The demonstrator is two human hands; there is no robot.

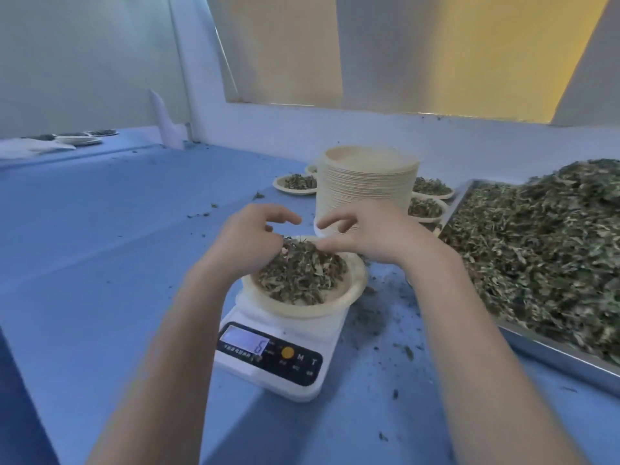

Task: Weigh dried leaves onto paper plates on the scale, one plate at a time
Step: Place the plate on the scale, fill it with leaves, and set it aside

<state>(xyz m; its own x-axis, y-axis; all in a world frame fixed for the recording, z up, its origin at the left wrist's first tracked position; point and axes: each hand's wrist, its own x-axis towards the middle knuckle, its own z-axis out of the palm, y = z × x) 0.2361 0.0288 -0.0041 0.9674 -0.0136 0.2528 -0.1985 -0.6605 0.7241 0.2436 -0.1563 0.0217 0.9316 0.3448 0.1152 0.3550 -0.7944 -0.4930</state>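
Dried leaves [298, 276] heaped on scale's plate [355, 286], left hand [248, 236] and right hand [365, 233] above — fingers loosely curled, pinching leaves

Both hands, left hand [250, 241] and right hand [365, 234], hover with curled fingers over a leaf-filled paper plate [349, 298]. It sits on the scale [315, 333].

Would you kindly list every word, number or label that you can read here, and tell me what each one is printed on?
"M": button on the scale's black control panel.
"T": button at the right end of the same panel.
Display: one faint digit, perhaps "6" or "8"; too blurred to be sure.
Small print under the display and the buttons: too small to read.
Paper plates and metal tray: no text visible.
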